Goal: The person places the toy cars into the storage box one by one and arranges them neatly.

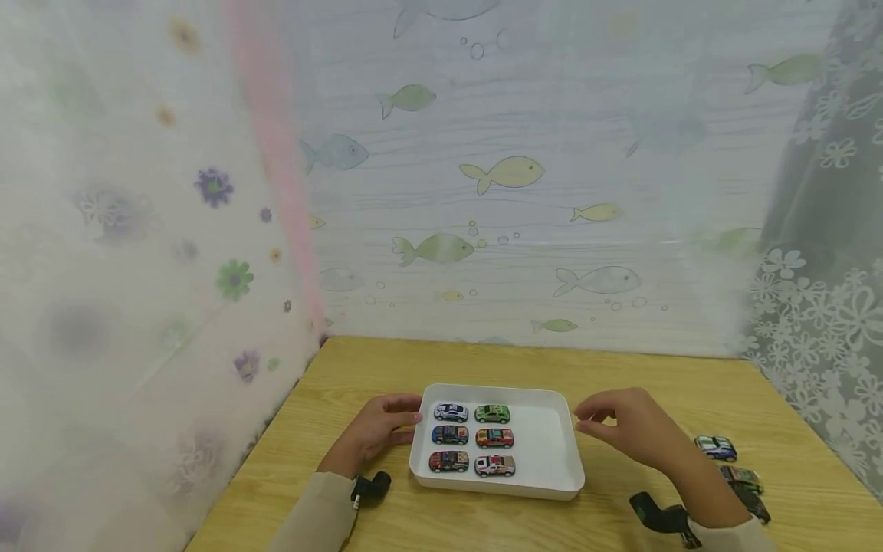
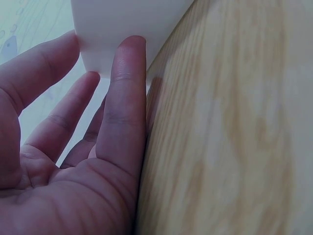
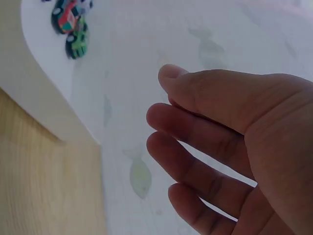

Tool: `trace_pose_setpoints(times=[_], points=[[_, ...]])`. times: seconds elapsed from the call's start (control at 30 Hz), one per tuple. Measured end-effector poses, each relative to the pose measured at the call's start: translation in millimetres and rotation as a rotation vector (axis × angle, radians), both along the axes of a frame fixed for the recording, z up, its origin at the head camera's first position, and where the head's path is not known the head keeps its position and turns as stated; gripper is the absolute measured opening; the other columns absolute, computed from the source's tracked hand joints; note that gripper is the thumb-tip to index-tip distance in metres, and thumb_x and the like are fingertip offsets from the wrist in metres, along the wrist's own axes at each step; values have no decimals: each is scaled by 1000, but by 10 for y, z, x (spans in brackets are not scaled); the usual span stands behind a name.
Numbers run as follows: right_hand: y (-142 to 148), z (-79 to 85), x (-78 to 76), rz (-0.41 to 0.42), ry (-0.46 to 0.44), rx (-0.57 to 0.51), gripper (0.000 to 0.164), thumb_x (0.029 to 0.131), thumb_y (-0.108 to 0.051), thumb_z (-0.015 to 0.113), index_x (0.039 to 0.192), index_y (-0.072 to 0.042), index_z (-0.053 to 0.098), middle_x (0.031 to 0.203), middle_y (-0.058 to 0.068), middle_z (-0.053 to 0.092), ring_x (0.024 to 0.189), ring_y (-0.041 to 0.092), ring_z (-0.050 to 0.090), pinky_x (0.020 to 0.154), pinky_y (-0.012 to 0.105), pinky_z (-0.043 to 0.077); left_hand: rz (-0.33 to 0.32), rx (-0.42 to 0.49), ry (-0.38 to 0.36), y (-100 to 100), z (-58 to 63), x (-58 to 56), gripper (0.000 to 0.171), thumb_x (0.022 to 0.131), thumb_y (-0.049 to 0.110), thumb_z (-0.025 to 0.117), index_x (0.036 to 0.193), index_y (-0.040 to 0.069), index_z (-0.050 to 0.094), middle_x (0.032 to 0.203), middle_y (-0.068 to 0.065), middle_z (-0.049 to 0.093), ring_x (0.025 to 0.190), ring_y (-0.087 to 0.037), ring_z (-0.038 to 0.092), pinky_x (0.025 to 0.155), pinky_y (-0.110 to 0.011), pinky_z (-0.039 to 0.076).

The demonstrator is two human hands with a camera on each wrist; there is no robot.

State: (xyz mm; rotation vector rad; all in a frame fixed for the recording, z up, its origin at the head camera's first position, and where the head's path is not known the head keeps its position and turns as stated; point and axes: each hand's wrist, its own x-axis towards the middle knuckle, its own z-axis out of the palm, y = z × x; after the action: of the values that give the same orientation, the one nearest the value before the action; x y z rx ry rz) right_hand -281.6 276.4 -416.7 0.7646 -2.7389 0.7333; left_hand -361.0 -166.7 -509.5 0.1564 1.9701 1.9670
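A white rectangular tray [image 1: 548, 491] rests on the table. Toy cars stand in its left and middle parts in two columns: white [image 1: 451, 412], blue [image 1: 451, 435] and dark red [image 1: 449, 461] on the left, green [image 1: 493, 414], red-yellow [image 1: 494, 438] and white-red [image 1: 495, 465] beside them. My left hand [image 1: 382, 425] touches the tray's left wall with extended fingers, seen closely in the left wrist view. At the right side, my right hand [image 1: 624, 425] hovers beside the rim, fingers loosely bent, holding nothing; the right wrist view shows it apart from the tray.
Several more toy cars lie on the wooden table [image 1: 372, 364] right of the tray, including a white-blue one [image 1: 716, 448] and a green one [image 1: 741, 478]; my right forearm partly covers this group. Curtains with fish and flowers hang behind and at the sides.
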Motion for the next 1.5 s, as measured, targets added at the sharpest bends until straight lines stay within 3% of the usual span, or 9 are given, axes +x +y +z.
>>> trace_pose_setpoints(times=[0.2,0.33,0.6,0.77,1.17,1.5], points=[[268,18,22,-107,50,8,12,91,-27,81,103,-27,80,95,-18,75,80,-4,66,77,42,60,4,3,-9,6,-21,7,49,97,13,74,143,1,59,141,-17,62,117,-25,68,95,-41,61],[474,5,-15,-182,67,24,16,90,-28,82,104,-22,80,99,-8,78,80,5,69,73,41,60,5,8,3,-6,-25,14,49,98,11,72,143,0,58,141,-18,61,117,-25,68,95,-41,61],[900,-50,-82,-325,-93,47,36,92,-36,79,114,-8,78,114,17,75,98,35,71,77,53,60,15,5,-1,-27,-24,18,50,97,13,74,143,1,58,141,-18,61,117,-25,68,94,-41,61],[1185,-72,-103,-403,-178,98,52,91,-44,78,120,-1,74,119,28,70,104,47,66,74,54,58,9,-1,0,-29,-14,7,50,97,14,75,142,2,59,141,-18,62,118,-26,68,95,-42,61],[1707,-218,-57,-478,-451,113,84,89,-60,73,133,11,60,129,41,58,104,53,62,73,52,55,6,-8,7,26,-41,-22,51,95,16,77,141,2,61,139,-16,63,117,-25,68,94,-42,62],[1904,-325,-46,-455,-553,106,79,93,-51,73,132,15,57,123,41,62,104,54,63,77,56,55,16,-5,-4,1,-24,-16,49,96,14,75,141,3,61,140,-16,63,117,-25,68,94,-42,62]])
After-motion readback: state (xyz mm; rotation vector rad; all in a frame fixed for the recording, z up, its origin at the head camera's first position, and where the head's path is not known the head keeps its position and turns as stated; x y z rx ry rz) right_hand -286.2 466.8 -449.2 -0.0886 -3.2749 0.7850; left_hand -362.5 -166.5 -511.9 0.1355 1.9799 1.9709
